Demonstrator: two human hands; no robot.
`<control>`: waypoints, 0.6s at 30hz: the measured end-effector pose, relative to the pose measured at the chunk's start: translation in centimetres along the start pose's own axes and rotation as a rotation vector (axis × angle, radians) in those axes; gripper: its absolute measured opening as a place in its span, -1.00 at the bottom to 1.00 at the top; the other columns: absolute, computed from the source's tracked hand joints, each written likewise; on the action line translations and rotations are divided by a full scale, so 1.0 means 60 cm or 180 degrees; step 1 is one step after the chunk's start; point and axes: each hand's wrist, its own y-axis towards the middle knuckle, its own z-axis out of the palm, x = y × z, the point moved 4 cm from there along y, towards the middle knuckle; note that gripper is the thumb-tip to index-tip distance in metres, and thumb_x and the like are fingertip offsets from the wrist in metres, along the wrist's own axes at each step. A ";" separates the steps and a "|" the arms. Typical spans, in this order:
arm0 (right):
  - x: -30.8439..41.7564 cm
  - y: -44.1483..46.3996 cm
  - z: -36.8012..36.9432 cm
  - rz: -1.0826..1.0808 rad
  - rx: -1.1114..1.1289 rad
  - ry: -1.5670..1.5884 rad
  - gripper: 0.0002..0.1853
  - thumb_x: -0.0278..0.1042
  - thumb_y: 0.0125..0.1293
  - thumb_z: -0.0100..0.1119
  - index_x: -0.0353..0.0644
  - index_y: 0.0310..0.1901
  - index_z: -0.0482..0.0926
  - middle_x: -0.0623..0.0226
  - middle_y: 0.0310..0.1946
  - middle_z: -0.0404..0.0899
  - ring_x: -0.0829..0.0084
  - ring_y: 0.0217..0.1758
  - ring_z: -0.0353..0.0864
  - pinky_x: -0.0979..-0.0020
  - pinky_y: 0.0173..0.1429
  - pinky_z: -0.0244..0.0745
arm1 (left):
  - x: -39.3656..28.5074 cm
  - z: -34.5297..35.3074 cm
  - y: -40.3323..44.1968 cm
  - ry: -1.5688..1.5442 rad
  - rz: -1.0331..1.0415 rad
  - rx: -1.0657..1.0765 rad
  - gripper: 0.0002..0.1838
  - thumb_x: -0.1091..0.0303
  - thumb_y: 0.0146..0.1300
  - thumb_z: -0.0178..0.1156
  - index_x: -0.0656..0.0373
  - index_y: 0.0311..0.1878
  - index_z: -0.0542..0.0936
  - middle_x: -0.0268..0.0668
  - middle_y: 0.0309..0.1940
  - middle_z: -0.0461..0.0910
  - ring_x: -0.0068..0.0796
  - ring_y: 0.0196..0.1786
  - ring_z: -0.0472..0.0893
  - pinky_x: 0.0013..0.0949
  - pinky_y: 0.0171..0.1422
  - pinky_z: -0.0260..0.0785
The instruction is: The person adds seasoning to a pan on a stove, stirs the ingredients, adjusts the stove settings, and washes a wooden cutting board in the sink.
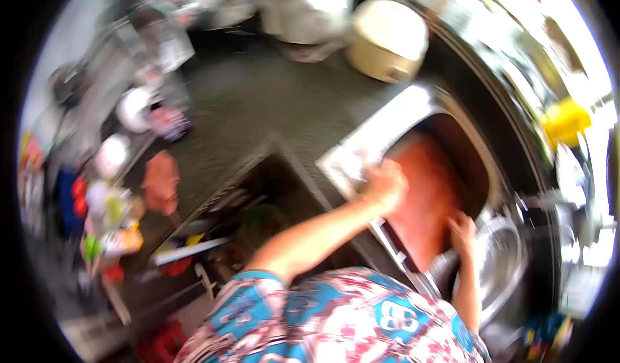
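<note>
A flat reddish-brown board (423,195) stands tilted in the steel sink (481,140), its lower corner reaching toward my body. My left hand (386,185) is closed at the board's left edge, beside the sink rim. On the opposite side, my right hand (462,234) grips the right edge with bent fingers. Motion blur softens both hands, and the undersides of the fingers are hidden. To the right of my right hand sits a shiny round metal bowl (500,266).
A cream lidded pot (387,40) and a large white container (307,8) stand at the back of the dark counter (258,98). An open drawer (278,163) lies left of the sink. Bottles and small items crowd the left side; a yellow object (566,123) is at right.
</note>
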 end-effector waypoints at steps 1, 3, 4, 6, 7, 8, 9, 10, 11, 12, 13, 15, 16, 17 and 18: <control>0.016 -0.006 -0.036 0.0331 -0.0257 0.0429 -0.63 -0.09 0.13 0.09 -0.22 -0.16 0.54 0.02 -0.37 0.57 0.07 -0.25 0.55 0.18 -0.16 0.39 | -0.009 -0.045 0.006 0.0573 0.0237 -0.0024 -0.88 0.41 0.05 -0.07 0.12 -0.41 0.48 -0.24 -0.34 0.43 -0.30 -0.20 0.42 -0.02 -0.25 0.23; -0.004 -0.035 -0.092 0.0614 -0.1040 0.0245 -0.71 -0.18 0.13 0.11 -0.28 -0.30 0.55 0.02 -0.41 0.57 0.08 -0.30 0.55 0.21 -0.19 0.40 | 0.006 -0.037 0.013 0.0067 0.0073 0.0246 -0.84 0.43 0.04 -0.07 0.14 -0.41 0.52 -0.13 -0.18 0.48 -0.17 -0.11 0.49 -0.03 -0.18 0.32; -0.066 -0.047 -0.082 0.1237 -0.1209 0.0947 -0.74 -0.23 0.14 0.13 -0.30 -0.33 0.54 0.09 -0.49 0.57 0.20 -0.41 0.55 0.25 -0.25 0.39 | 0.021 -0.026 0.014 -0.0184 0.0190 -0.0196 -0.89 0.41 -0.02 0.03 0.17 -0.42 0.53 -0.17 -0.27 0.51 -0.22 -0.07 0.47 -0.17 -0.12 0.38; -0.144 -0.090 -0.078 0.1846 -0.1439 0.1952 -0.83 -0.32 0.14 0.12 -0.26 -0.44 0.53 0.32 -0.66 0.45 0.49 -0.65 0.43 0.45 -0.59 0.31 | 0.022 -0.071 0.022 -0.0791 0.0195 -0.0416 -0.87 0.52 -0.01 0.00 0.24 -0.37 0.52 -0.06 -0.28 0.52 -0.07 -0.17 0.52 -0.17 -0.10 0.38; -0.171 -0.115 -0.071 0.2328 -0.1388 0.2628 -0.85 -0.35 0.14 0.10 -0.23 -0.48 0.51 0.41 -0.72 0.39 0.58 -0.72 0.36 0.54 -0.70 0.24 | 0.069 -0.029 0.037 -0.0934 -0.0258 0.0235 -0.88 0.53 0.00 -0.01 0.27 -0.37 0.50 -0.05 -0.31 0.52 -0.04 -0.21 0.53 -0.19 -0.12 0.38; -0.208 -0.138 -0.057 0.2657 -0.1397 0.2957 -0.89 -0.36 0.13 0.12 -0.20 -0.45 0.49 0.38 -0.71 0.38 0.57 -0.75 0.34 0.57 -0.75 0.22 | 0.060 -0.051 0.033 -0.0872 -0.0196 0.0332 -0.88 0.50 0.00 0.02 0.28 -0.36 0.49 -0.03 -0.31 0.51 -0.03 -0.21 0.52 -0.17 -0.11 0.37; -0.231 -0.172 -0.045 0.2907 -0.1190 0.3259 -0.88 -0.35 0.15 0.10 -0.21 -0.34 0.48 0.33 -0.65 0.42 0.50 -0.71 0.39 0.48 -0.69 0.31 | 0.057 -0.095 0.017 -0.0831 -0.0147 0.0400 -0.87 0.46 0.00 0.05 0.29 -0.35 0.47 -0.02 -0.30 0.49 -0.01 -0.20 0.51 -0.16 -0.11 0.37; -0.289 -0.199 -0.011 0.3271 -0.0795 0.3786 -0.82 -0.32 0.14 0.10 -0.22 -0.27 0.46 0.24 -0.58 0.46 0.39 -0.61 0.47 0.34 -0.60 0.40 | 0.047 -0.112 0.008 -0.0821 -0.0233 0.0737 -0.80 0.43 0.02 0.07 0.30 -0.27 0.49 -0.01 -0.21 0.49 -0.05 -0.16 0.52 -0.16 -0.08 0.36; -0.302 -0.224 -0.003 0.3334 -0.0634 0.4109 -0.83 -0.35 0.14 0.11 -0.27 -0.32 0.43 0.16 -0.54 0.48 0.29 -0.57 0.53 0.30 -0.58 0.45 | 0.036 -0.118 -0.005 -0.0803 -0.0322 0.1068 -0.74 0.39 0.04 0.10 0.30 -0.19 0.50 0.00 -0.12 0.49 -0.10 -0.11 0.52 -0.16 -0.05 0.36; -0.327 -0.247 0.009 0.3573 -0.0691 0.4192 -0.79 -0.36 0.14 0.11 -0.29 -0.25 0.39 0.09 -0.47 0.49 0.23 -0.52 0.54 0.25 -0.53 0.47 | 0.020 -0.130 -0.024 -0.0795 0.0292 0.0721 -0.64 0.30 0.04 0.16 0.36 -0.14 0.47 0.09 0.00 0.41 0.00 0.02 0.45 -0.19 0.05 0.33; -0.346 -0.266 0.014 0.3691 -0.0983 0.4084 -0.76 -0.36 0.14 0.09 -0.30 -0.22 0.36 0.03 -0.42 0.48 0.20 -0.48 0.55 0.24 -0.50 0.50 | 0.009 -0.124 -0.032 -0.0552 0.0406 0.1061 -0.50 0.18 0.02 0.21 0.37 -0.05 0.44 0.11 0.11 0.33 0.05 0.20 0.30 -0.12 0.23 0.18; -0.385 -0.294 0.022 0.4030 -0.1733 0.3688 -0.76 -0.33 0.16 0.11 -0.30 -0.22 0.38 0.03 -0.39 0.49 0.15 -0.41 0.55 0.19 -0.39 0.52 | -0.018 -0.111 -0.057 0.0126 0.0558 0.1202 -0.41 0.11 0.08 0.17 0.34 0.07 0.38 0.08 0.20 0.23 0.04 0.31 0.14 0.05 0.31 -0.02; -0.395 -0.295 0.025 0.4042 -0.1747 0.3690 -0.76 -0.33 0.16 0.11 -0.30 -0.22 0.38 0.03 -0.39 0.49 0.15 -0.41 0.55 0.19 -0.39 0.52 | -0.019 -0.092 -0.061 0.0289 0.0421 0.1506 -0.38 0.02 0.15 0.07 0.26 0.17 0.31 0.07 0.27 0.11 -0.01 0.38 0.01 0.23 0.32 -0.23; -0.377 -0.272 0.026 0.3657 -0.1457 0.4790 -0.75 -0.29 0.17 0.12 -0.30 -0.23 0.40 0.04 -0.37 0.49 0.13 -0.37 0.54 0.16 -0.32 0.52 | -0.022 -0.088 -0.057 0.0284 0.0437 0.1507 -0.38 0.02 0.15 0.07 0.26 0.17 0.31 0.07 0.27 0.11 -0.01 0.38 0.01 0.23 0.32 -0.23; -0.345 -0.244 0.016 0.3167 -0.1124 0.5845 -0.74 -0.25 0.18 0.14 -0.29 -0.25 0.42 0.05 -0.36 0.49 0.12 -0.33 0.54 0.14 -0.24 0.52 | -0.027 -0.083 -0.051 0.0453 0.0556 0.1561 -0.38 -0.01 0.19 0.01 0.23 0.20 0.29 0.08 0.28 0.09 -0.02 0.38 0.00 0.25 0.32 -0.24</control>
